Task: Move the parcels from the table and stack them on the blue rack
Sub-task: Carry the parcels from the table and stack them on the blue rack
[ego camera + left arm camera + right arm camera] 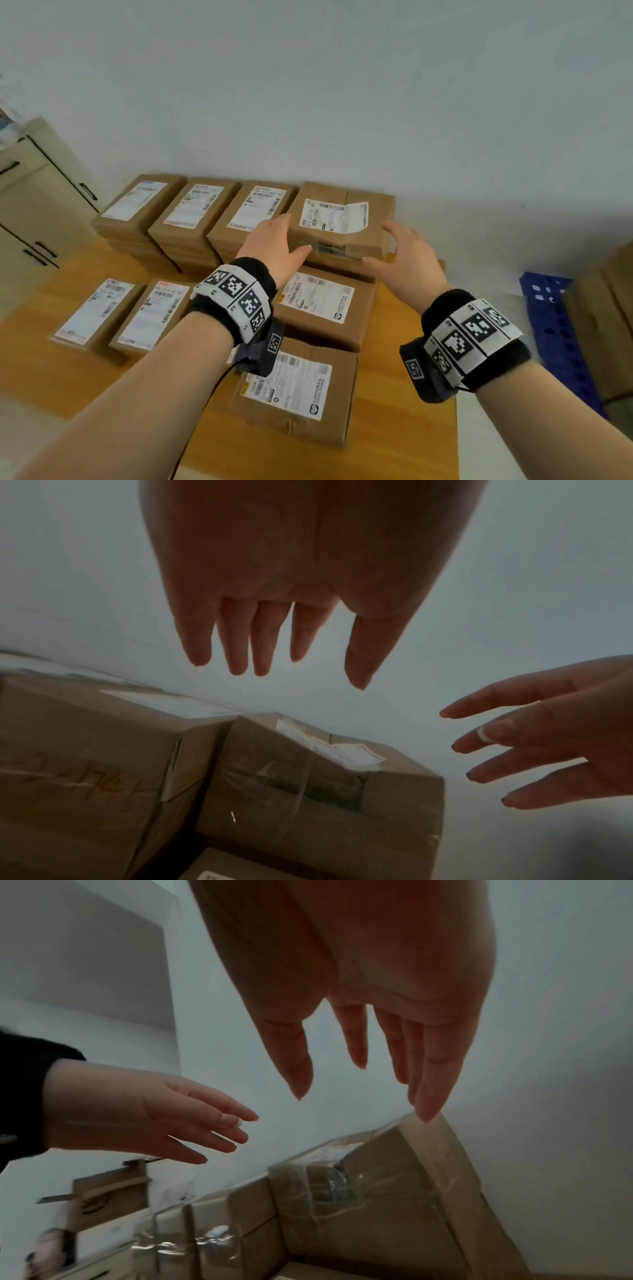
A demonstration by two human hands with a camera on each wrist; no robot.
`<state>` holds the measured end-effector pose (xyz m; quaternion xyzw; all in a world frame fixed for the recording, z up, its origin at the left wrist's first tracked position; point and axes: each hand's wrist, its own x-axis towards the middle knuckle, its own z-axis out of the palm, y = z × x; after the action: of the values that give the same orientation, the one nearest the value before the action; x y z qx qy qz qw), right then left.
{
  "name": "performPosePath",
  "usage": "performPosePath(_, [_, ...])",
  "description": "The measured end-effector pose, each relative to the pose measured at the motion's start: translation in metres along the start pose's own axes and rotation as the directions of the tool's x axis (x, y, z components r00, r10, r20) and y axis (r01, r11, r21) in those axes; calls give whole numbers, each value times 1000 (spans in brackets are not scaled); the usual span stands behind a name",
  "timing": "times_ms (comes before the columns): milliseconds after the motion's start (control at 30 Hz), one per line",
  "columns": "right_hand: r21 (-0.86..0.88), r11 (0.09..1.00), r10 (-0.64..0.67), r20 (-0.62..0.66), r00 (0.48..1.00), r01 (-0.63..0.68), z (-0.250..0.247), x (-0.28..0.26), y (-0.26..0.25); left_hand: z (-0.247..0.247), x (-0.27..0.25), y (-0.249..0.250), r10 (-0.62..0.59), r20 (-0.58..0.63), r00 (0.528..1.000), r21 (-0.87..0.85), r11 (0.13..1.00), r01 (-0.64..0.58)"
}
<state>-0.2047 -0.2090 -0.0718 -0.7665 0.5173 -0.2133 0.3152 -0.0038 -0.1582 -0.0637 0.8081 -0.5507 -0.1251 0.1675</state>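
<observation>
Several brown cardboard parcels with white labels lie on the wooden table (407, 455). At the far right of the back row, the top parcel (342, 219) sits on a stack against the wall. My left hand (274, 240) hovers at its left edge and my right hand (404, 253) at its right edge, both with fingers straight and spread, holding nothing. In the left wrist view the left hand (284, 642) hangs above the taped parcel (325, 791), apart from it. In the right wrist view the right hand (363, 1056) is just over the parcel's (394, 1191) corner. The blue rack (561, 335) stands right of the table.
More parcels (318, 301) lie in front of the stack, and others (92, 311) on the table's left. A beige cabinet (37, 205) stands at the far left. Large cardboard boxes (606, 322) sit on the blue rack at the right edge. A white wall runs behind.
</observation>
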Motion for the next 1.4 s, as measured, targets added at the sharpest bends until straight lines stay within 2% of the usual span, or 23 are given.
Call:
performPosePath(200, [-5,983,181,-30,983,-182,35,43,-7,14,72,-35,122,74,990,119,984,-130])
performPosePath(300, [-12,970,242,-29,970,-242,50,60,-5,21,93,-44,158,129,979,194,964,-182])
performPosePath(367, [-2,961,276,-38,960,-276,57,65,-4,25,99,-46,185,159,970,177,961,-212])
performPosePath(667, [31,947,320,-201,926,-321,55,51,-4,25,93,-41,334,41,942,52,940,-336])
performPosePath(933, [55,963,269,-321,908,-265,12,-14,-3,10,34,9,396,-50,917,-82,913,-399])
performPosePath(1167, [71,967,252,-398,882,-245,-48,-123,22,21,-57,82,469,-72,880,-117,872,-475])
performPosePath(1300, [75,959,279,-437,855,-275,-78,-193,45,36,-116,126,500,-69,863,-111,856,-505])
performPosePath(1400, [88,947,314,-460,830,-309,-98,-242,62,48,-155,156,554,-52,831,-107,824,-556])
